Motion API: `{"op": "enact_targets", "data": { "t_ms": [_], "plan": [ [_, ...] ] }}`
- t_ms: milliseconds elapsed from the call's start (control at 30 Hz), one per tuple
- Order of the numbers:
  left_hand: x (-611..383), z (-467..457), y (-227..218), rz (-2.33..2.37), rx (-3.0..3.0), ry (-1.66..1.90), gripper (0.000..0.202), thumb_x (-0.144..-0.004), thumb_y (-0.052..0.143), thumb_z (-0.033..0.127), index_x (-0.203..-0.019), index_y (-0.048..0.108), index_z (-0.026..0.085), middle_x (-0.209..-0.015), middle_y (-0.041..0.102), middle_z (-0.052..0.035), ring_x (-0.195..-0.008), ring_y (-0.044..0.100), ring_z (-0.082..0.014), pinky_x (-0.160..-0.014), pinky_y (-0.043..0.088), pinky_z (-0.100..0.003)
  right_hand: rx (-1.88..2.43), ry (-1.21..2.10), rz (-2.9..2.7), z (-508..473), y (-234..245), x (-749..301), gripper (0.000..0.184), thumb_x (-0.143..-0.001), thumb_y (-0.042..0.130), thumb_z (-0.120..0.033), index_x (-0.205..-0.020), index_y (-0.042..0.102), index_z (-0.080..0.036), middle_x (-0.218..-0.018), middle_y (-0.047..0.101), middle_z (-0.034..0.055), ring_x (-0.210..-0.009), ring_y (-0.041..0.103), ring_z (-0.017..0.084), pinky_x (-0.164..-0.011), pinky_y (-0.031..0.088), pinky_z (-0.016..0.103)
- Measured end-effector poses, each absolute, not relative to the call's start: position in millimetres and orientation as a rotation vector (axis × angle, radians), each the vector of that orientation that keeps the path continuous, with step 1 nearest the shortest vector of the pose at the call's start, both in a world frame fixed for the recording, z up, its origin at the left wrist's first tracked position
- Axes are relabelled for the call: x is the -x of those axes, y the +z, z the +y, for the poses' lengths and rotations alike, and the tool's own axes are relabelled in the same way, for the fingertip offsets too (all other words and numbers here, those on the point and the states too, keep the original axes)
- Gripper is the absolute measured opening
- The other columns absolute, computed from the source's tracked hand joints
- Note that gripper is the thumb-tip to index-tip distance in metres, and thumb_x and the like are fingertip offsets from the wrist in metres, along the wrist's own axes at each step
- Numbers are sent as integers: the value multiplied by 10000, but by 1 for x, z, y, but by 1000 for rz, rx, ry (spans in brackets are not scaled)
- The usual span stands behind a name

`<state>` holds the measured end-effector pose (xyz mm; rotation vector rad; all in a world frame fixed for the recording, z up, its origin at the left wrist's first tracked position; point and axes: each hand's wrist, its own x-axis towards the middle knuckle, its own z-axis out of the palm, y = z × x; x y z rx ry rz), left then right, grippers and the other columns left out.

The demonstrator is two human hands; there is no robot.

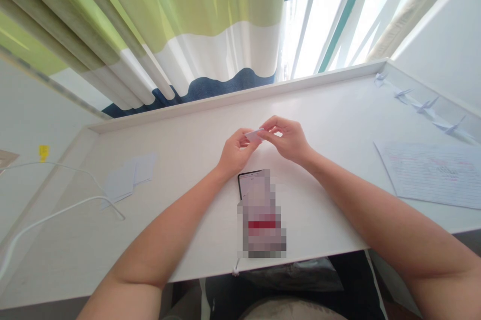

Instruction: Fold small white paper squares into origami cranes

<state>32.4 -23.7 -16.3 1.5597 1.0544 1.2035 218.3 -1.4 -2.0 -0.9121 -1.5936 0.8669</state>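
Note:
Both my hands meet over the middle of the white desk (180,240). My left hand (236,152) and my right hand (286,138) pinch a small folded piece of white paper (254,135) between their fingertips, held just above the desk top. A phone (259,210) lies flat on the desk directly below my hands, its screen lit.
A small stack of white paper squares (128,177) lies at the left, beside a white cable (56,210). A lined written sheet (436,172) lies at the right. Several small folded paper cranes (426,105) stand along the right rim. Curtains (169,24) hang behind the desk.

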Motion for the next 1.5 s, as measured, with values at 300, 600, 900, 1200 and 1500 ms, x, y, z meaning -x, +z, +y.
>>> {"op": "enact_targets", "data": {
  "t_ms": [300,600,900,1200,1500],
  "plan": [
    [-30,-24,-17,1065,-1662,1342,367,-913,770,597,-953,795,233,-958,817,-50,-944,749,-207,-947,579,-382,802,780,-1683,-5,-1,-219,333,-894,803,-602,-865,799,-270,-902,760,46,-847,692,210,-784,595,406],
    [-29,-26,-10,1073,-1636,1323,386,-865,825,604,-929,818,224,-937,831,-58,-924,770,-218,-949,607,-393,784,720,-1732,-10,5,-219,344,-904,793,-608,-804,786,-279,-845,729,40,-806,662,206,-800,573,415],
    [-28,-24,-14,1062,-1589,1276,358,-834,862,569,-876,811,217,-900,836,-53,-878,786,-234,-897,627,-402,811,919,-1648,-10,11,-221,472,-947,693,-671,-746,698,-244,-785,684,24,-767,651,185,-786,564,384],
    [-28,-20,-20,1103,-1445,1298,381,-798,891,547,-895,801,189,-843,829,-54,-763,767,-208,-733,602,-344,878,892,-1628,-6,1,-222,368,-933,709,-609,-959,758,-245,-931,763,43,-889,720,214,-832,578,390],
    [-31,-24,-11,940,-1402,978,507,-813,872,606,-1001,786,144,-886,841,-106,-805,807,-231,-776,603,-347,963,934,-1626,-4,-9,-217,504,-938,664,-705,-824,645,-215,-687,687,9,-591,587,145,-568,459,308]
  ]
}}
